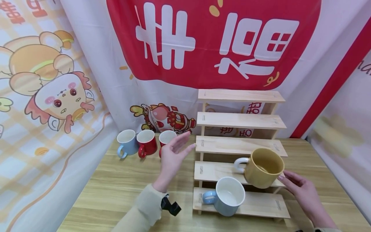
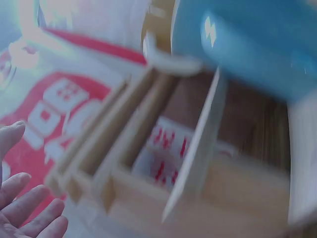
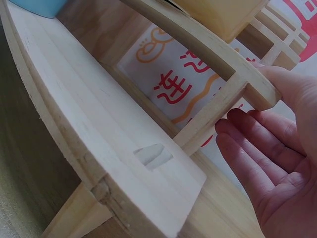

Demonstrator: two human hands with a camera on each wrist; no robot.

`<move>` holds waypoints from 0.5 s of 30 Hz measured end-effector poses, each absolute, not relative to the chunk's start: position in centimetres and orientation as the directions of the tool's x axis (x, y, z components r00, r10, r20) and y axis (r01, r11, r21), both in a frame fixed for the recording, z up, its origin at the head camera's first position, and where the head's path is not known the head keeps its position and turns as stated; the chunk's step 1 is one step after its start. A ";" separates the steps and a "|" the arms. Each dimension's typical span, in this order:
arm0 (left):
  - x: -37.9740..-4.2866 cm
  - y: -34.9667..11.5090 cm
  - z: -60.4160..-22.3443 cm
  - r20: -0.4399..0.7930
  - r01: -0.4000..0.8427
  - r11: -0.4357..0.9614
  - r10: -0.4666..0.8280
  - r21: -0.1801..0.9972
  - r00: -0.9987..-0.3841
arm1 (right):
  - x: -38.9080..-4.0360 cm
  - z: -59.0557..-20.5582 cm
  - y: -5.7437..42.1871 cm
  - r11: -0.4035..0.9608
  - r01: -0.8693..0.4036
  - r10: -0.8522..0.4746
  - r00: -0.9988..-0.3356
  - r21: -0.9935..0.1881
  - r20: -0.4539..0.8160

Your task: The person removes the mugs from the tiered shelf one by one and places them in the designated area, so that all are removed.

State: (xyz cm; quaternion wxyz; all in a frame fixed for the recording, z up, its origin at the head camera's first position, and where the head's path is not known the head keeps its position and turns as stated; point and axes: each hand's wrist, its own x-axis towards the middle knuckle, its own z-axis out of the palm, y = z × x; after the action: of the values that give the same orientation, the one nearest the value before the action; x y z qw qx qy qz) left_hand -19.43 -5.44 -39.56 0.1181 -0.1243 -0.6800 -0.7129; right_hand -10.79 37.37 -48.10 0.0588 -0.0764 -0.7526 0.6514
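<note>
My left hand (image 1: pixel 174 158) is raised left of the wooden tiered shelf (image 1: pixel 240 145), fingers extended, holding nothing. At the right end of the second tier from the bottom is my right hand (image 1: pixel 301 190). Its thumb (image 3: pixel 282 82) lies at the plank's end, and the fingers are loosely bent below. A mustard-yellow mug (image 1: pixel 262 170) with a white handle stands upright on that tier, beside the right thumb. On the lowest tier sits a light-blue mug (image 1: pixel 227 198), white inside, its handle to the left; it looms close in the left wrist view (image 2: pixel 247 39).
Behind my left hand, a light-blue mug (image 1: pixel 127 143) and two red mugs, one (image 1: pixel 147 143) in full view and one (image 1: pixel 166 138) partly covered, stand on the wood-grain table (image 1: pixel 116 193). Printed cloth (image 1: pixel 232 42) hangs behind the shelf and at both sides.
</note>
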 end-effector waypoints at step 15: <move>-17.3 1.7 -39.4 0.220 0.195 -0.102 0.384 0.975 -0.897 | -10.8 -48.1 37.3 0.135 0.027 0.187 -0.982 -0.991 -0.001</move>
State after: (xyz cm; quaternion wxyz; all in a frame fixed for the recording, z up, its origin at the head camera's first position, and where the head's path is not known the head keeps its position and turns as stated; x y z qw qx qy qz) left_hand -17.29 1.75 -39.40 -0.0664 -0.2172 -0.6668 -0.7098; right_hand -10.80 37.35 -48.05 0.0612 -0.0714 -0.7508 0.6539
